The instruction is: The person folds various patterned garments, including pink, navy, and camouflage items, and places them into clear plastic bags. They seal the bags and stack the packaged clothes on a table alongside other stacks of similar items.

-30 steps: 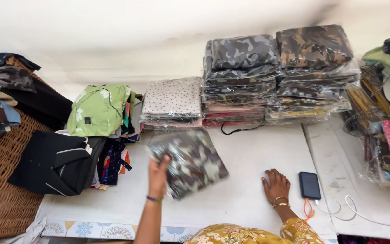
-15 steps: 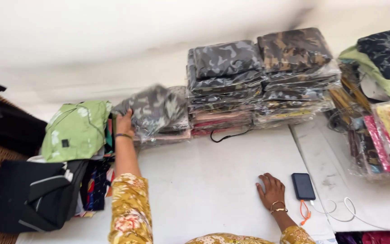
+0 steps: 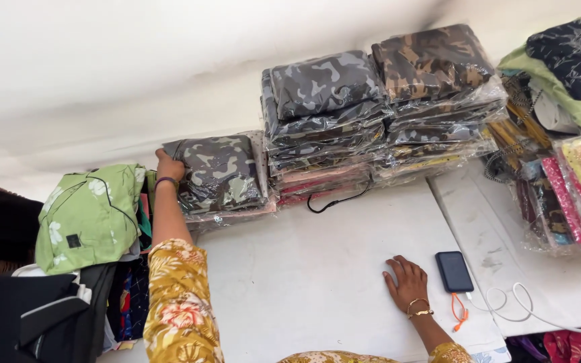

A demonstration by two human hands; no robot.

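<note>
My left hand [image 3: 168, 166] grips a camouflage packet [image 3: 220, 171] atop a low stack; right hand [image 3: 406, 281] rests flat, open, on the table [image 3: 317, 269] near it.

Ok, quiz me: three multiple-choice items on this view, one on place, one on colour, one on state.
1. Where does the camouflage packet at the left hand lie?
A. on a low stack by the wall
B. on the phone
C. in the wicker basket

2. What colour is the bag left of that packet?
A. red
B. light green
C. white

3. What is the right hand doing?
A. gripping a cable
B. lifting the phone
C. resting flat on the table

Answers: 1 A, it tops the short pile; 2 B, green with pale flowers; 3 C, palm down beside the dark phone.
</note>
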